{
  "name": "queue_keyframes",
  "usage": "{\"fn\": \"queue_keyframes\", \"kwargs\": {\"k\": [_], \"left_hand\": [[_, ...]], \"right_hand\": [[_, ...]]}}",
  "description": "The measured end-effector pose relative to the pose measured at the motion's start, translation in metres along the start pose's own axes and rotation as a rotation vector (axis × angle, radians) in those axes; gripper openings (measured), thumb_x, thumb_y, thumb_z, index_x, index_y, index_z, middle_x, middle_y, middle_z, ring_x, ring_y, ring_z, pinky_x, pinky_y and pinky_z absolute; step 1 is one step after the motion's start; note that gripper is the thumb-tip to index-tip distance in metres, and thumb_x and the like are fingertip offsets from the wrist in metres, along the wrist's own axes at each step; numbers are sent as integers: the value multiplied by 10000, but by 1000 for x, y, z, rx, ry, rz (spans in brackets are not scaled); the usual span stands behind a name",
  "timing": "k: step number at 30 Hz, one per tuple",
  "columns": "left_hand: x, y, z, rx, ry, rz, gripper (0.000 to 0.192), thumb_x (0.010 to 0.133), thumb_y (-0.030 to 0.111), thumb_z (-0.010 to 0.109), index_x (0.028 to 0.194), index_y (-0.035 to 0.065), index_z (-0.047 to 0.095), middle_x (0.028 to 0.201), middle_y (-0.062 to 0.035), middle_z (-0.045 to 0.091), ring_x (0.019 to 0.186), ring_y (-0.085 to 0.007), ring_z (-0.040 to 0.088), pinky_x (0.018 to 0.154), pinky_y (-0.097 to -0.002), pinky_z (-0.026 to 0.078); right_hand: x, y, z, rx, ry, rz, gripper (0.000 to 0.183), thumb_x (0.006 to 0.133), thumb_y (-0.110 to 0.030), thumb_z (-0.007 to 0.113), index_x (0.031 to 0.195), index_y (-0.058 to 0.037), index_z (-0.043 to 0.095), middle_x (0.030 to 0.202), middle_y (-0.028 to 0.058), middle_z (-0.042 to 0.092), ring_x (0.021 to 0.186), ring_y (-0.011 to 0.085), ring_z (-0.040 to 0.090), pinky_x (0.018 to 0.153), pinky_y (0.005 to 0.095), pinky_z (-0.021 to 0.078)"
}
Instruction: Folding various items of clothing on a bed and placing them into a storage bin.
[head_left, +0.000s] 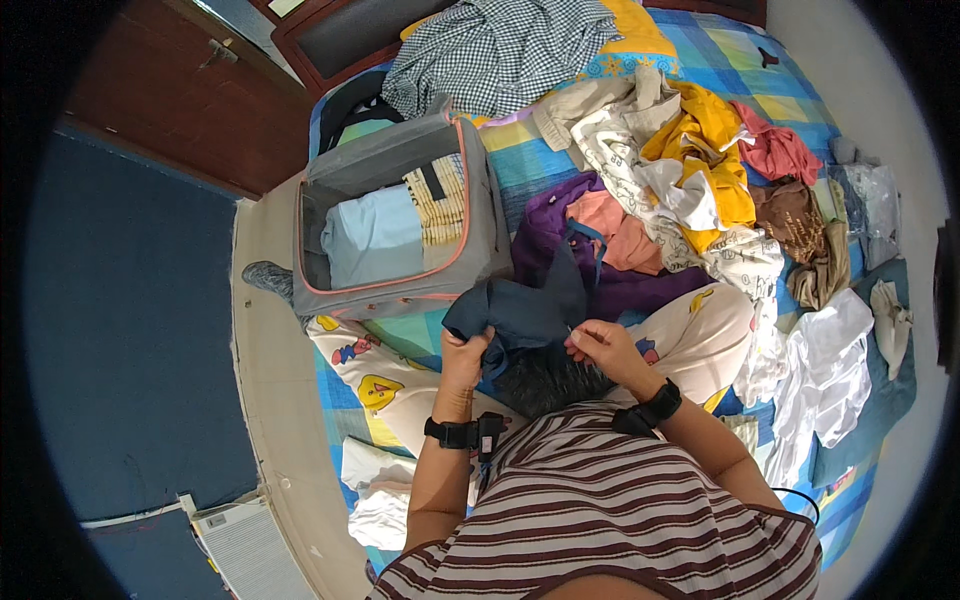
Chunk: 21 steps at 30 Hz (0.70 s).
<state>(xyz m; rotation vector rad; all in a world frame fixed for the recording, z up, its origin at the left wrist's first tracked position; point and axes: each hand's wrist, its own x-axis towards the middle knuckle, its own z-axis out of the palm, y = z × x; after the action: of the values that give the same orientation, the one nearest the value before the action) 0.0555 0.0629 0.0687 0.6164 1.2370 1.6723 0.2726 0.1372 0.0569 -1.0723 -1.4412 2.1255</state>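
A dark navy cloth garment (529, 309) hangs between my two hands above my lap. My left hand (463, 364) is closed around its left side. With bent fingers, my right hand (604, 349) pinches its lower right edge. Dark hair (555, 379) falls below the cloth and covers part of my lap. Just beyond my left hand stands a grey fabric storage bag (390, 300) with orange-pink piping and a clear window. Folded light blue cloth (375, 236) and a yellow patterned folded cloth (437, 195) show inside it. A purple garment (536, 221) lies beyond the navy one.
A heap with a mustard-yellow garment (701, 135), a cream printed cloth (622, 180) and a salmon cloth (619, 232) spreads ahead right. White clothes (825, 360) lie at the right, more white cloth (382, 495) at lower left. A checked cloth (495, 56) rests near the headboard.
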Motion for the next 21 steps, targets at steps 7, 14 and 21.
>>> {"fn": "queue_keyframes", "kwargs": {"k": [7,14,21], "left_hand": [[-13,2,-2,92,-23,-49,281,713,-63,591,994,-58,581,975,-63,618,854,-144,579,792,-264,439],[-47,-42,-23,237,-54,-213,546,718,51,678,1206,-27,445,1128,-96,556,1004,-175,527,863,-305,415],[-47,-15,-42,291,-456,-436,704,737,322,686,1298,30,377,1312,-80,417,1160,-189,425,978,-281,318]], "right_hand": [[3,4,6,505,17,49,281,886,-322,524,1023,-83,579,933,21,590,841,108,538,702,252,427],[20,2,17,874,-84,233,159,883,-264,532,974,-135,548,934,-8,555,880,114,496,757,310,396],[24,-3,4,382,-20,-231,151,827,-9,546,947,-94,512,848,-56,505,751,39,453,685,185,359]]}}
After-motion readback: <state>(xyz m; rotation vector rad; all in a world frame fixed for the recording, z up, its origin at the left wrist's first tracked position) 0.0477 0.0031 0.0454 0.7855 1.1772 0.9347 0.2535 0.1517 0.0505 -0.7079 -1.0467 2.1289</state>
